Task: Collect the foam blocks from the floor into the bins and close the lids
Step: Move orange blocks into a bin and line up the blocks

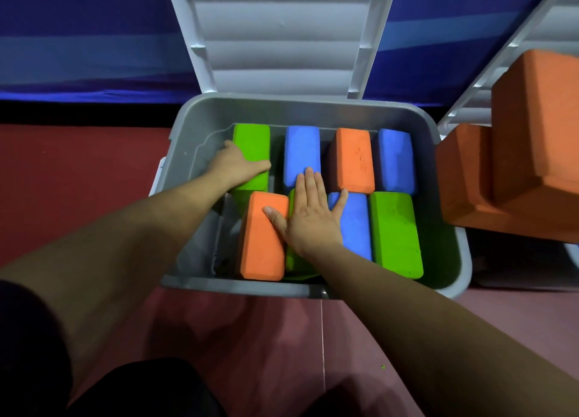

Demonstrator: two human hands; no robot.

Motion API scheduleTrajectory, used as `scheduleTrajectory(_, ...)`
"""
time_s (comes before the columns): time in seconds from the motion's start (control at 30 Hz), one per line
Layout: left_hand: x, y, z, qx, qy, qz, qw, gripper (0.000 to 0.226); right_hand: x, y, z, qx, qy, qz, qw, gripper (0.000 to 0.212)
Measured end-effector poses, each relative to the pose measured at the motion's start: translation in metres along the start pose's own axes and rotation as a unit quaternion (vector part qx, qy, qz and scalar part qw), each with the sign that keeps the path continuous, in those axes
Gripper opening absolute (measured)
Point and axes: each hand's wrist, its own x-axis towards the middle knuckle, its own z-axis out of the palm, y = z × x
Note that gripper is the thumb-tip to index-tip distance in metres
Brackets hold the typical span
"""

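In the grey plastic bin [313,99], its white ribbed lid [282,40] standing open at 12 o'clock, the left hand [238,165] is gripping the far green foam block [252,140] at 10 o'clock, seemingly squaring it up, while the right hand [308,219], fingers spread flat, is pressing the wedged green foam block [293,261] at 6 o'clock, likely to level it for closing.

Grey rectangular plastic bin [200,118], white ribbed plastic lid [282,40]. Plain green rectangular foam blocks [251,140], blue rectangular foam blocks [302,147], orange rectangular foam blocks [354,159]. Larger orange foam blocks [532,134]. Dark red floor [78,165]; blue banded wall [94,40].
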Motion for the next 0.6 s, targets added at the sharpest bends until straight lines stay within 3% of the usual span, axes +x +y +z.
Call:
scheduleTrajectory(0.13,-0.006,0.029,0.008,0.023,0.013,0.072,0.997,0.091,0.0,-0.001,-0.002,0.008,-0.011,0.021,1.0,0.106)
scheduleTrajectory(0.3,-0.002,0.023,0.012,0.029,-0.1,0.044,0.994,0.102,0.003,0.023,-0.031,0.098,-0.029,-0.007,0.995,0.093)
scheduleTrajectory(0.47,0.0,0.033,0.029,-0.106,-0.109,0.012,0.988,0.082,-0.003,0.072,-0.037,-0.129,-0.027,0.053,0.99,0.117)
scheduleTrajectory(0.6,0.002,0.031,0.036,-0.017,-0.097,0.035,0.995,0.091,0.001,0.064,-0.028,-0.128,-0.014,0.048,0.991,0.116)
